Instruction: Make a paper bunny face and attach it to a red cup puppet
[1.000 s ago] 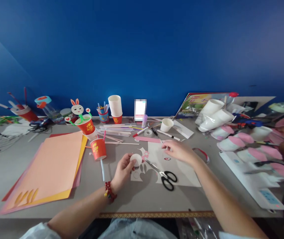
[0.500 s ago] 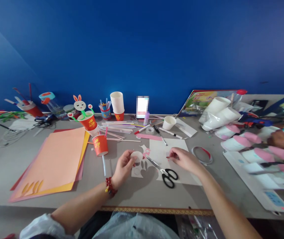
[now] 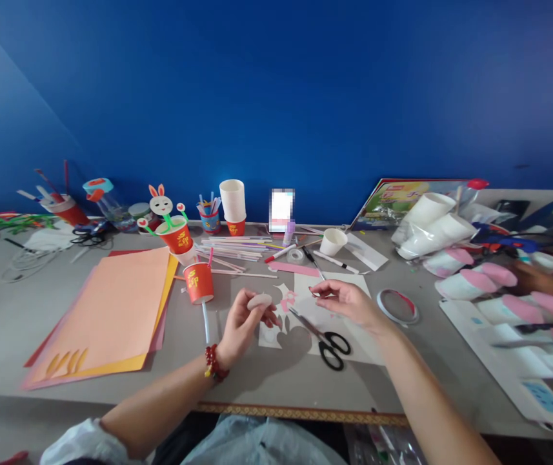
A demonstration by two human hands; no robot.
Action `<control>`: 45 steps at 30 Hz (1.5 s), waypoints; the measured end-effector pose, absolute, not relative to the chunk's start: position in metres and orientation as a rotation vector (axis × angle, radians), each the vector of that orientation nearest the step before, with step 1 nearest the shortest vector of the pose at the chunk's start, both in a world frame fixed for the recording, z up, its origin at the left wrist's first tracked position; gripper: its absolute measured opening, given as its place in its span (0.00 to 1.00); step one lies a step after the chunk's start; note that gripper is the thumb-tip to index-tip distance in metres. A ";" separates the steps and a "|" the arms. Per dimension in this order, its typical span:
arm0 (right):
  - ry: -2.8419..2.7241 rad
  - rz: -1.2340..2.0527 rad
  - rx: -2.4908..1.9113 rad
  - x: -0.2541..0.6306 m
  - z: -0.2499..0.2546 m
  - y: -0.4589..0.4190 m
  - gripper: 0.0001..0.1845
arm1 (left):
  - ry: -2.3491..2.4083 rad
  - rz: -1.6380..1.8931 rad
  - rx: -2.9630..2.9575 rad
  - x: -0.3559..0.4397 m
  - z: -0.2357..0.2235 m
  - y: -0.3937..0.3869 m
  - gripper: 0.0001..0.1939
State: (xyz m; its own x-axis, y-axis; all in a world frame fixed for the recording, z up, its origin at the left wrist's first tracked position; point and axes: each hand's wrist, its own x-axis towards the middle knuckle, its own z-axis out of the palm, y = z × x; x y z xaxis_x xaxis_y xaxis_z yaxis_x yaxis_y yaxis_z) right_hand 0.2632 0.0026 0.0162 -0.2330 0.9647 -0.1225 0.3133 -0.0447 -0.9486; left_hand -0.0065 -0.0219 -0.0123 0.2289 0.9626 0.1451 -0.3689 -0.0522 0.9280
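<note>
My left hand (image 3: pixel 240 326) pinches a small white paper disc (image 3: pixel 259 301) between thumb and fingers, tilted nearly edge-on. My right hand (image 3: pixel 348 305) hovers over the white paper sheet (image 3: pixel 353 345), its fingertips closed on a small dark reddish piece (image 3: pixel 313 291) too tiny to identify. Between the hands, black-handled scissors (image 3: pixel 327 341) lie with blades pointing up and left. White paper offcuts (image 3: pixel 269 336) and a pink scrap (image 3: pixel 288 301) are beside the blade tips. To the left, a red paper cup (image 3: pixel 198 284) with straws attached joins another red cup (image 3: pixel 175 235) carrying a rabbit face (image 3: pixel 160 204).
Coloured paper sheets (image 3: pixel 106 303) lie on the left. Straws (image 3: pixel 232 248), a marker (image 3: pixel 280 253), a white cup (image 3: pixel 333 241) and a tape ring (image 3: pixel 398 306) are farther back. At right, a co-worker's blurred hand (image 3: pixel 540 279) is near pink-and-white cups (image 3: pixel 503 309) and a power strip (image 3: pixel 508 374).
My right hand has moved left and slightly up, closer to my left hand. The disc in my left hand has tilted flatter. The co-worker's hand at right has shifted and blurred.
</note>
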 end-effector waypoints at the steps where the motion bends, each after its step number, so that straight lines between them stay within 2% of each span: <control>1: -1.601 1.331 -1.341 0.262 0.017 0.002 0.19 | 0.702 1.267 1.156 -0.007 -0.013 -0.021 0.11; 6: -1.626 1.294 -1.301 0.250 0.021 0.001 0.14 | 0.728 1.450 1.521 -0.010 -0.021 -0.016 0.06; 9: -1.520 1.449 -1.193 0.235 0.024 -0.001 0.14 | 0.754 1.462 1.672 -0.012 -0.026 -0.014 0.01; 14: -1.362 1.642 -1.084 0.208 0.028 -0.004 0.12 | 0.834 1.492 1.753 -0.015 -0.026 -0.013 0.02; 20: -1.456 1.345 -1.175 0.199 0.018 0.005 0.10 | 0.857 1.415 1.852 -0.020 -0.012 -0.016 0.09; 22: -1.524 1.227 -1.190 0.200 0.012 0.007 0.09 | 0.819 1.361 1.805 -0.021 -0.009 -0.017 0.11; 26: -1.589 1.023 -1.242 0.205 0.006 0.005 0.09 | 0.910 1.290 1.608 -0.016 -0.017 -0.018 0.05; 29: -1.567 1.062 -1.224 0.207 0.009 0.003 0.05 | 0.975 1.275 1.396 -0.008 -0.025 -0.018 0.09; 33: -1.516 1.158 -1.146 0.205 0.013 -0.001 0.05 | 0.932 1.203 1.100 0.000 -0.025 -0.019 0.17; 40: -1.626 1.058 -1.120 0.195 0.014 -0.007 0.06 | 0.924 1.020 0.942 0.002 -0.022 -0.021 0.19; 45: -1.640 1.086 -1.109 0.194 0.013 -0.007 0.06 | 0.925 0.965 1.043 0.000 -0.027 -0.023 0.17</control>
State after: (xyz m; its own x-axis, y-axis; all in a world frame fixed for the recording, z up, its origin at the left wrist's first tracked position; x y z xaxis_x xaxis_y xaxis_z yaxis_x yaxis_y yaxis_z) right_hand 0.1940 -0.0074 0.0128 -0.2398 0.9549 0.1753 0.2116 0.2276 -0.9505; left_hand 0.0001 -0.0231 -0.0272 0.3009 0.9422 -0.1474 -0.1875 0.2100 0.9596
